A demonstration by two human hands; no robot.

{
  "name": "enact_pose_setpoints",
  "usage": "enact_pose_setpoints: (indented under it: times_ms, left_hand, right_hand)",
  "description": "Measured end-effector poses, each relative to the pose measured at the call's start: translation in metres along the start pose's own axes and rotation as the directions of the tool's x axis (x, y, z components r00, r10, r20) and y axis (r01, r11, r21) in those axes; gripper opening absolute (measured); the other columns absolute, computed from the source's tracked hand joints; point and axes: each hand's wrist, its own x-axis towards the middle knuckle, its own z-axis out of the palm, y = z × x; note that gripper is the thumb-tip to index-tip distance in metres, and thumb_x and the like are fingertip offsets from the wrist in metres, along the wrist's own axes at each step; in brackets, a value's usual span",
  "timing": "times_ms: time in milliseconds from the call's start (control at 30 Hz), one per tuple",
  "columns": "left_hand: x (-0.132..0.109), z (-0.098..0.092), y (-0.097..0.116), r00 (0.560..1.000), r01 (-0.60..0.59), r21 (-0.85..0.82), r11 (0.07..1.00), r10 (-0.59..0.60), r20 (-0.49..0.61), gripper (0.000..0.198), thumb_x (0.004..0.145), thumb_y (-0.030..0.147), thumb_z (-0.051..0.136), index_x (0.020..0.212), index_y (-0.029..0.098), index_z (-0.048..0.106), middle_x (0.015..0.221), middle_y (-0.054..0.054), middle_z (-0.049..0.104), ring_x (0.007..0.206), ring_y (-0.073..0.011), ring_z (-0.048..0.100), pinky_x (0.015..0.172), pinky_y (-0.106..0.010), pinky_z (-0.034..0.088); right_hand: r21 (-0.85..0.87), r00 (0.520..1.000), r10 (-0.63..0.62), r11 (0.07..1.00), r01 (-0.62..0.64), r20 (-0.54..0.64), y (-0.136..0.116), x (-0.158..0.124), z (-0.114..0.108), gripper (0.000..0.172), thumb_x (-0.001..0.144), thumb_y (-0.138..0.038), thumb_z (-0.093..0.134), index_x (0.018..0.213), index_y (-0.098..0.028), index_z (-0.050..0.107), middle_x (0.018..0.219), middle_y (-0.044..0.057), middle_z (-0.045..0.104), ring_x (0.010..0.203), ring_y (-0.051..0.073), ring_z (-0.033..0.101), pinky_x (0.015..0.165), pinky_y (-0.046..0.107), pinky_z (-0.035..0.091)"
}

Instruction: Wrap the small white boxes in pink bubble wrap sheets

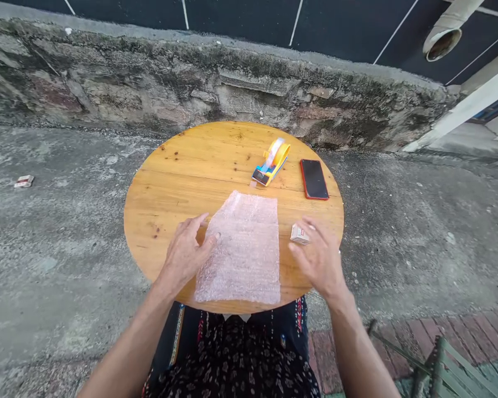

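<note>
A sheet of clear bubble wrap [249, 249] lies flat on the round wooden table [178, 182]. At its left edge is my left hand [188, 243], thumb and fingers apart, with the thumb over the wrap's border. My right hand [319, 254] hovers around a small white box [299, 234] to the right of the wrap. Its thumb and fingers are spread on either side of the box, slightly blurred; part of the box is hidden behind the fingers, and I cannot tell whether they touch it.
Behind the wrap stands a yellow and blue tape dispenser [271, 161]. A phone in a red case [314, 179] lies at the table's right. A stone wall [170, 83] runs behind the table, and a green chair [452, 365] stands at lower right.
</note>
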Motion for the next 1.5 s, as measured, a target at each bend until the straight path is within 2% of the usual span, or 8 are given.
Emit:
enact_pose_setpoints:
  times_ms: [233, 533, 733, 867, 967, 1167, 1333, 1500]
  left_hand:
    - [0.022, 0.017, 0.001, 0.999, 0.041, -0.067, 0.997, -0.039, 0.024, 0.034, 0.086, 0.034, 0.046, 0.109, 0.019, 0.065, 0.075, -0.001, 0.066, 0.066, -0.0164, 0.059, 0.062, -0.025, 0.042]
    - [0.036, 0.02, 0.0, 0.993, 0.118, 0.293, 0.949, -0.114, -0.031, 0.047, 0.087, 0.03, 0.047, 0.133, 0.02, 0.05, 0.086, -0.006, 0.07, 0.083, -0.0255, 0.066, 0.076, -0.034, 0.048]
    - [0.016, 0.015, 0.009, 0.942, -0.166, 0.348, 0.923, 0.252, -0.22, 0.05, 0.09, 0.026, 0.048, 0.137, 0.009, 0.044, 0.128, -0.02, 0.054, 0.118, -0.0333, 0.052, 0.098, -0.047, 0.044]
    - [0.004, 0.03, 0.02, 0.821, -0.55, 0.323, 0.77, 0.57, 0.038, 0.04, 0.092, 0.011, 0.035, 0.127, 0.009, 0.055, 0.138, -0.017, 0.05, 0.134, -0.0293, 0.04, 0.11, -0.046, 0.036]
    - [0.011, 0.049, 0.018, 0.766, -0.636, 0.335, 0.696, 0.622, 0.161, 0.045, 0.091, 0.008, 0.032, 0.132, 0.004, 0.051, 0.142, -0.019, 0.048, 0.139, -0.0281, 0.035, 0.115, -0.045, 0.032]
    - [0.028, 0.062, -0.004, 0.828, -0.56, 0.41, 0.72, 0.508, 0.238, 0.054, 0.096, 0.032, 0.038, 0.141, 0.002, 0.04, 0.151, -0.02, 0.035, 0.143, -0.0304, 0.027, 0.117, -0.046, 0.026]
    - [0.025, 0.048, -0.014, 0.856, -0.514, 0.464, 0.721, 0.467, 0.222, 0.069, 0.093, 0.051, 0.043, 0.145, 0.007, 0.036, 0.156, -0.021, 0.024, 0.146, -0.0344, 0.018, 0.118, -0.052, 0.019]
    - [0.025, 0.043, -0.013, 0.865, -0.501, 0.474, 0.724, 0.439, 0.244, 0.069, 0.092, 0.053, 0.045, 0.145, 0.01, 0.038, 0.156, -0.02, 0.024, 0.146, -0.0353, 0.018, 0.118, -0.054, 0.018]
  right_hand:
    - [0.15, 0.907, -0.2, 0.977, 0.155, 0.37, -0.053, -0.002, 0.056, 0.048, 0.087, -0.019, 0.052, 0.135, -0.017, 0.048, 0.148, 0.013, 0.041, 0.137, 0.028, 0.036, 0.11, 0.05, 0.037]
    - [-0.027, 0.867, -0.155, 0.981, 0.19, 0.474, -0.039, 0.018, 0.068, 0.049, 0.088, -0.026, 0.054, 0.135, -0.013, 0.049, 0.149, 0.014, 0.04, 0.139, 0.029, 0.031, 0.113, 0.048, 0.031]
    - [0.013, 0.893, -0.159, 0.985, 0.17, 0.421, -0.048, 0.015, 0.059, 0.042, 0.089, -0.027, 0.054, 0.129, -0.013, 0.055, 0.145, 0.014, 0.045, 0.133, 0.029, 0.039, 0.109, 0.049, 0.035]
    - [0.071, 0.945, -0.144, 0.989, 0.129, 0.295, -0.045, 0.022, 0.058, 0.04, 0.09, -0.018, 0.047, 0.129, -0.012, 0.056, 0.143, 0.013, 0.047, 0.132, 0.026, 0.04, 0.111, 0.047, 0.035]
    - [0.086, 0.956, -0.149, 0.988, 0.131, 0.254, -0.046, 0.032, 0.071, 0.052, 0.085, -0.009, 0.042, 0.137, -0.005, 0.047, 0.147, 0.016, 0.042, 0.137, 0.025, 0.035, 0.116, 0.044, 0.03]
    - [-0.053, 0.925, -0.144, 0.983, 0.173, 0.352, -0.045, 0.041, 0.097, 0.054, 0.089, -0.015, 0.04, 0.142, -0.004, 0.041, 0.149, 0.016, 0.041, 0.14, 0.027, 0.032, 0.116, 0.045, 0.027]
    - [-0.16, 0.947, -0.095, 0.976, 0.15, 0.308, -0.028, 0.026, 0.088, 0.064, 0.094, -0.041, 0.045, 0.145, -0.004, 0.036, 0.154, 0.017, 0.033, 0.144, 0.029, 0.024, 0.118, 0.047, 0.021]
    - [-0.212, 0.962, 0.047, 0.977, 0.011, 0.269, -0.02, 0.011, 0.079, 0.068, 0.093, -0.042, 0.047, 0.146, -0.002, 0.033, 0.154, 0.019, 0.031, 0.143, 0.032, 0.025, 0.116, 0.05, 0.025]
